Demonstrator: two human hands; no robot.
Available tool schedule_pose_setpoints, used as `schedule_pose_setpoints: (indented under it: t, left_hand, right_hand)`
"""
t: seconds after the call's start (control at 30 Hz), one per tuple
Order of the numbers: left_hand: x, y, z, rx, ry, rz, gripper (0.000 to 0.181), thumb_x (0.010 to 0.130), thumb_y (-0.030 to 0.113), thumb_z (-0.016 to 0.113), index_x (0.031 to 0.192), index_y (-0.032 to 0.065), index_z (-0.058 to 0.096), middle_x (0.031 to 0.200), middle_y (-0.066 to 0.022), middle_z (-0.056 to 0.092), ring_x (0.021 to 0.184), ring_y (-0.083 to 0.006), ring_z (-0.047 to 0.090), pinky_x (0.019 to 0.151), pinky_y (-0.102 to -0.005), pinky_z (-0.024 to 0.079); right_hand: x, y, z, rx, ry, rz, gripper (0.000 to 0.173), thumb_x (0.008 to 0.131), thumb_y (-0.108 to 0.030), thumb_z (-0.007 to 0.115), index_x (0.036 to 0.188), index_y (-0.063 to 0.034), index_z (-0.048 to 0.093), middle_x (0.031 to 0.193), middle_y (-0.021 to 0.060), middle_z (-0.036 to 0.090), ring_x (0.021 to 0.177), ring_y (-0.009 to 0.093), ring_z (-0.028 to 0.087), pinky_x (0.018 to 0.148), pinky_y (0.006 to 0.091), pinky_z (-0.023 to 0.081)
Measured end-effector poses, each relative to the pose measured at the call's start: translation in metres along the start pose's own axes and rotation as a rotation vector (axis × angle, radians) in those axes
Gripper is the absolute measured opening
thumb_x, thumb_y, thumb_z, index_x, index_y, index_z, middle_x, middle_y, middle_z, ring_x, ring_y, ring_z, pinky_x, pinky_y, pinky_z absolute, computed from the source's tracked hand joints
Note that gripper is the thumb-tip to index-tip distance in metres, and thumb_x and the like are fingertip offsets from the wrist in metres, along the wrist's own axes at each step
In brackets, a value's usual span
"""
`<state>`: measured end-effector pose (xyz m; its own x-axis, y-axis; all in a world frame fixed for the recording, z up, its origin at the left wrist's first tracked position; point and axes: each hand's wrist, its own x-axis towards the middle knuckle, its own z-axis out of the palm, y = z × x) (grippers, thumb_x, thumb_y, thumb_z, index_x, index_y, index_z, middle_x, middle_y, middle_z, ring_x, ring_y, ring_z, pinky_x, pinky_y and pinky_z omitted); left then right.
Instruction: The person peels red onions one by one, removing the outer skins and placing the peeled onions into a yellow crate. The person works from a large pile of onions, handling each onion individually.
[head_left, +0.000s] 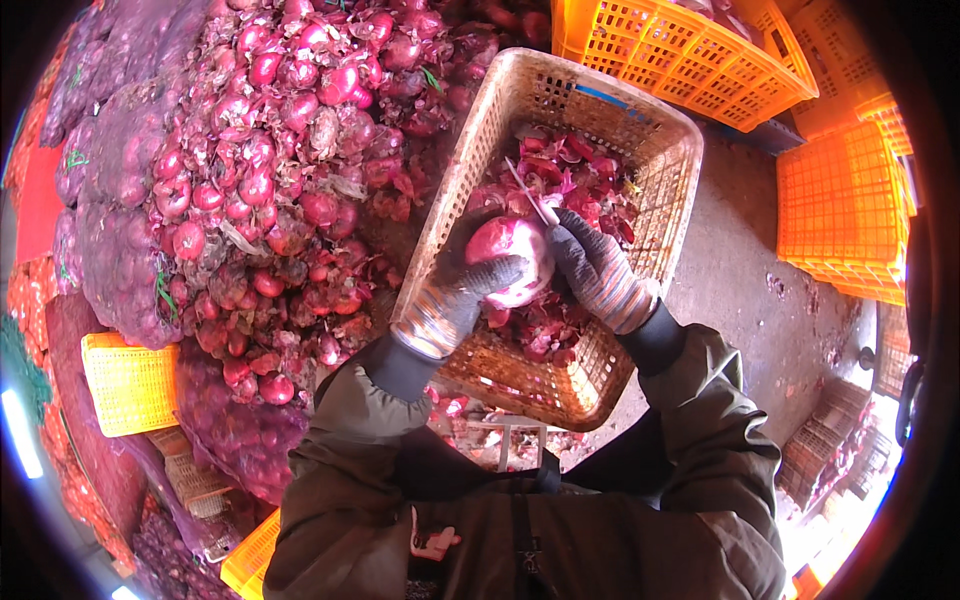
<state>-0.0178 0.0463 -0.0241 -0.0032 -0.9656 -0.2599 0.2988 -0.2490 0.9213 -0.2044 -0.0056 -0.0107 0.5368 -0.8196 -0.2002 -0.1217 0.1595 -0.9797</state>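
Note:
Over a dirty plastic crate (679, 217), my left hand (457, 300), in a striped knit glove, holds a large red onion (514, 255), its thumb across the front. Part of the onion's side shows pale. My right hand (600, 270), gloved alike, grips a small knife (527, 189) whose thin blade points up and to the left; most of its handle is hidden by the fingers. The fingertips are close beside the onion. Loose red onion skins (581, 172) lie in the crate beneath both hands.
A big heap of red onions (255, 165) lies to the left, with filled mesh sacks (124, 262) beyond it. Orange plastic crates (840, 202) stand at the right, another (690, 64) behind the dirty crate. A yellow crate (129, 384) is at the lower left.

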Motion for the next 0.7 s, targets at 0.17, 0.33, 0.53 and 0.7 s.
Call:
schedule_pose_setpoints:
  t: [0.17, 0.33, 0.53, 0.7]
  left_hand:
    - [-0.003, 0.003, -0.002, -0.084, -0.081, -0.115, 0.065, 0.07, 0.025, 0.076, 0.123, 0.0055, 0.046, 0.114, -0.0068, 0.053, 0.104, -0.0181, 0.052, 0.087, -0.0321, 0.046]
    - [-0.007, -0.002, -0.005, -0.434, -0.152, -0.191, 0.062, 0.069, 0.016, 0.075, 0.123, 0.0038, 0.048, 0.115, -0.0067, 0.055, 0.105, -0.0193, 0.053, 0.087, -0.0334, 0.048]
    - [-0.001, 0.014, -0.013, -0.398, -0.066, -0.226, 0.052, 0.073, 0.01, 0.073, 0.119, 0.0019, 0.052, 0.109, -0.0082, 0.059, 0.104, -0.018, 0.056, 0.091, -0.0331, 0.047]
    - [0.002, 0.007, -0.019, -0.028, -0.13, -0.04, 0.064, 0.072, 0.01, 0.074, 0.126, 0.0006, 0.042, 0.111, -0.0098, 0.058, 0.102, -0.0207, 0.057, 0.091, -0.034, 0.047]
  right_hand:
    - [0.014, 0.056, -0.022, -0.593, 0.006, -0.304, 0.033, 0.091, -0.018, 0.049, 0.119, -0.0008, 0.049, 0.083, 0.009, 0.061, 0.07, 0.018, 0.06, 0.057, 0.0281, 0.05]
    - [0.012, 0.064, -0.02, -1.244, -0.153, -0.239, 0.047, 0.086, -0.03, 0.047, 0.128, -0.0111, 0.041, 0.062, 0.0154, 0.061, 0.054, 0.033, 0.06, 0.049, 0.0448, 0.046]
    - [0.012, 0.034, -0.029, -0.67, -0.016, -0.482, 0.063, 0.086, -0.022, 0.057, 0.14, -0.0092, 0.027, 0.06, 0.0179, 0.056, 0.051, 0.037, 0.056, 0.044, 0.043, 0.04]
    - [0.007, -0.014, -0.015, -0.813, -0.157, -0.559, 0.063, 0.086, -0.029, 0.059, 0.138, -0.0055, 0.032, 0.063, 0.022, 0.054, 0.043, 0.035, 0.051, 0.041, 0.0413, 0.038]
